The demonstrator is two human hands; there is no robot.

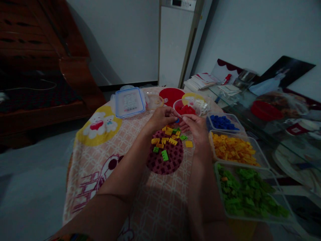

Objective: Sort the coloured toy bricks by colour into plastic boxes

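My left hand (162, 117) and my right hand (194, 127) meet above a small heap of loose yellow and green bricks (168, 140) on a patterned cloth (100, 157). Both hands are closed in a pinch around a small blue brick (177, 120) held between their fingertips. A single yellow brick (189, 144) lies just below my right hand.
Clear tubs line the right side: green bricks (248, 194), yellow bricks (234, 149), blue bricks (223, 123), and a round tub of red bricks (186, 108). A blue-rimmed lid (129, 101) lies at the back. A glass table with clutter (276, 110) stands to the right.
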